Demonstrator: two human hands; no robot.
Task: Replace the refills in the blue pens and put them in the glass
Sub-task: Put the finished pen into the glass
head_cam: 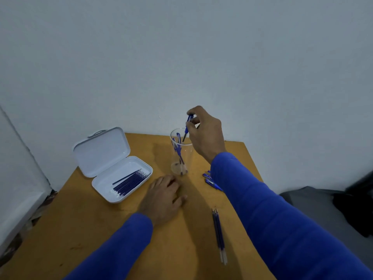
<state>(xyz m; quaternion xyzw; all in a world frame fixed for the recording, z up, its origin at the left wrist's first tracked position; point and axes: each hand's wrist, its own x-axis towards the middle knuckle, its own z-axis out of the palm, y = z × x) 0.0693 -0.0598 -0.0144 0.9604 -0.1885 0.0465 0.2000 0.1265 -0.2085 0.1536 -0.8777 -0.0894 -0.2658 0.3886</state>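
Note:
A clear glass (182,158) stands near the table's far edge with blue pens (179,148) leaning inside it. My right hand (205,134) hovers over the rim, pinching a blue pen (187,127) by its top, tip pointing down into the mouth of the glass. My left hand (164,196) rests flat on the table just in front of the glass, fingers spread, holding nothing. More blue pens (211,181) lie on the table, partly hidden under my right sleeve. A few loose refills (219,233) lie side by side at the front right.
An open white case (105,158) sits at the left, its lid raised, with several dark blue refills (130,181) in the tray. The yellow table (101,229) butts against a pale wall. Dark cloth (355,209) lies to the right, off the table.

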